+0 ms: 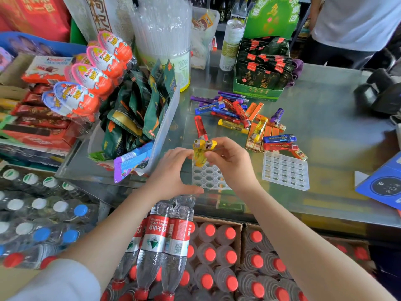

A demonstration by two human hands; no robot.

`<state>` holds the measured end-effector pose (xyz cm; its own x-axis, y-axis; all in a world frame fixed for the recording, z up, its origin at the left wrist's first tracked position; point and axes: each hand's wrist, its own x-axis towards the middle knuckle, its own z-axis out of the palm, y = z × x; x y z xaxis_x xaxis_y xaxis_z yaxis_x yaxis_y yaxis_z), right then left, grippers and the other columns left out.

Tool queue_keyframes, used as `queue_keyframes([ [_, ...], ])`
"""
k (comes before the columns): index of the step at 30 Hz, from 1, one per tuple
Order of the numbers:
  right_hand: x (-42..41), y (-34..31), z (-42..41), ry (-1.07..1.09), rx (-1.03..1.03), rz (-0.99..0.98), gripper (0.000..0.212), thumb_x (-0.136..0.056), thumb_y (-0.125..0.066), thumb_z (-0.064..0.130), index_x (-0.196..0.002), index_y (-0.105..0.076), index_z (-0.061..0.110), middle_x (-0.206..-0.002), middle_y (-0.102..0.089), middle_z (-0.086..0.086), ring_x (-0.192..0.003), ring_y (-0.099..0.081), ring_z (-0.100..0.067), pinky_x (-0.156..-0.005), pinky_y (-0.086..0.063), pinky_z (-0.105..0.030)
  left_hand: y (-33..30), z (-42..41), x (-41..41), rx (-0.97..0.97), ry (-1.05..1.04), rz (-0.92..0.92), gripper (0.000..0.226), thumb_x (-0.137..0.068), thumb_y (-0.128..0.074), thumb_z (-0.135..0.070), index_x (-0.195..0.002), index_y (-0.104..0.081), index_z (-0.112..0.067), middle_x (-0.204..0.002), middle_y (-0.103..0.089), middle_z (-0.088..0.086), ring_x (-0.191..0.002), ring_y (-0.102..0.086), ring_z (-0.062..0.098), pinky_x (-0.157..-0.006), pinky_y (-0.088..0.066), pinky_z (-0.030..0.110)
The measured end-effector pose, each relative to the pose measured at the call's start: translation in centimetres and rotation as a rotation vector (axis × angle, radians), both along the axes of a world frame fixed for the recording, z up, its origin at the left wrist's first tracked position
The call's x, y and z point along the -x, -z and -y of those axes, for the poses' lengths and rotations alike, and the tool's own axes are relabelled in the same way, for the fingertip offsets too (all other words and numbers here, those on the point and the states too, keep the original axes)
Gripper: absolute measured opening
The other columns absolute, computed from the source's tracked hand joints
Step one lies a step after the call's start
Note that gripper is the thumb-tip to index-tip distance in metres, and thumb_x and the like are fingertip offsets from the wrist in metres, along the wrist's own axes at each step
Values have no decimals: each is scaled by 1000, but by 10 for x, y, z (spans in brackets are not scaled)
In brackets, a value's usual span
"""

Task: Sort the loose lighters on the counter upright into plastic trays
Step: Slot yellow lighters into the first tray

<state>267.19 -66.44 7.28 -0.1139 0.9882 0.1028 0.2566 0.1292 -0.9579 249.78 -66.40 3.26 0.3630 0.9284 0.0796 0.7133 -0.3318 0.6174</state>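
Two yellow lighters (200,152) stand upright at the far edge of a clear plastic tray (208,177) with round holes. My left hand (173,170) touches them from the left, and my right hand (230,161) pinches them from the right. A red lighter (200,128) lies flat just behind them. A heap of loose lighters (238,114) in purple, blue, red, orange and yellow is spread over the metal counter (325,127) further back. A second clear tray (285,170) lies to the right with nothing in it.
A clear bin of green snack packets (141,114) stands left of the tray. A green display box of dark packets (260,70) sits behind the lighters. Bottled water (169,242) is stacked below the counter edge. A person in a white shirt (355,22) stands at the far right.
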Motion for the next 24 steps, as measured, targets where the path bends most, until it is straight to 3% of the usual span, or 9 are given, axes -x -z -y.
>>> queue_keyframes([
  [3, 1, 2, 0, 7, -42, 29, 20, -80, -66, 6, -90, -58, 21, -77, -66, 1, -68, -61, -9, -65, -51, -18, 1, 0, 0, -15, -7, -28, 93, -53, -81, -50, -126, -43, -9, -125, -45, 4, -114, -37, 18, -90, -23, 19],
  [8, 2, 6, 0, 6, -129, 242, 13, -81, -66, 11, -90, -59, 15, -76, -58, 11, -67, -55, -2, -61, -44, -13, -1, -1, -2, -26, -1, -42, 90, -52, -82, -50, -124, -47, -9, -124, -47, 6, -114, -40, 21, -94, -27, 25],
  [16, 9, 5, -2, -24, -199, 432, 16, -81, -67, 18, -90, -59, 8, -85, -60, 2, -67, -57, -17, -61, -51, -39, 0, -1, -3, -25, 1, -83, 91, -53, -79, -53, -127, -45, -12, -125, -43, 3, -116, -35, 19, -95, -25, 24],
  [21, 3, 4, -5, -20, -213, 578, 25, -79, -68, 31, -89, -58, 10, -85, -64, 1, -66, -51, -11, -58, -48, -32, -2, -2, -2, 15, 5, -84, 93, -55, -77, -53, -130, -40, -14, -132, -40, 2, -121, -31, 18, -100, -25, 29],
  [24, -17, 1, -15, -55, -150, 620, 33, -77, -68, 38, -94, -59, 12, -91, -61, 2, -74, -53, -10, -65, -48, -28, -5, -3, -2, 52, 14, -11, 94, -58, -79, -47, -135, -33, -18, -138, -37, 0, -126, -30, 17, -103, -23, 29],
])
